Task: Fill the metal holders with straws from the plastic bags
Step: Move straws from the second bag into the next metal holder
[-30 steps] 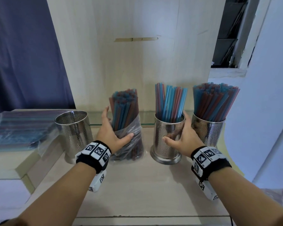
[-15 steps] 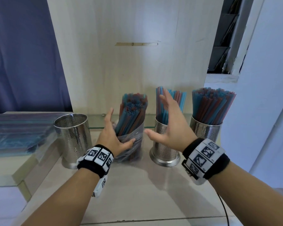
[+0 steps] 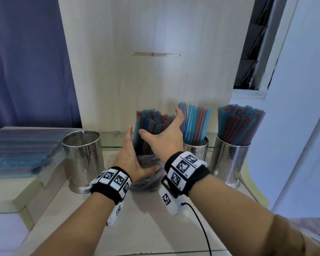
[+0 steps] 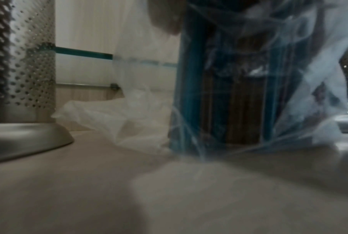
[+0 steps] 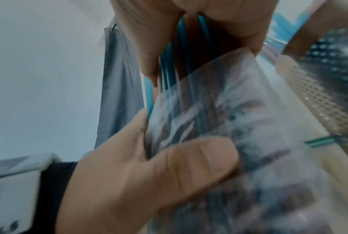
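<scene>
A clear plastic bag stands upright on the counter, with blue and red straws sticking out of it. My left hand grips its lower part, thumb across the front; the right wrist view shows that left hand pressing the bag. My right hand wraps the upper bundle, thumb in front and fingers behind. An empty metal holder stands to the left. A part-filled holder and a full holder stand to the right.
Flat bags of straws lie stacked on a raised ledge at the left. A wooden panel and a low glass shelf edge stand right behind the holders. A white wall closes the right side. A black cable trails from my right wrist.
My right hand let go of the middle holder, rose, and swung left onto the straws in the bag. My left hand kept hold of the bag.
</scene>
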